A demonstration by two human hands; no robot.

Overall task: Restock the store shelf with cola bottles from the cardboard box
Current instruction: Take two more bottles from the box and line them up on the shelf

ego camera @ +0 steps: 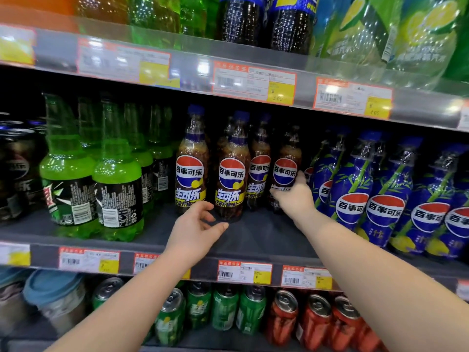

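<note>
Several brown cola bottles with blue caps and red-white-blue round labels stand upright in the middle of the grey middle shelf point(264, 232). My right hand point(295, 196) grips the rightmost cola bottle point(285, 168) around its lower body, where it stands on the shelf. My left hand point(195, 229) hovers with relaxed, spread fingers just in front of the front cola bottle point(231, 174), holding nothing. Another cola bottle point(190, 161) stands to its left. The cardboard box is out of view.
Green soda bottles point(116, 184) stand left of the colas and blue-wrapped bottles point(380, 199) right of them. Price tags point(245, 273) line the shelf edges. Cans point(281, 316) fill the shelf below. Large bottles stand on the shelf above.
</note>
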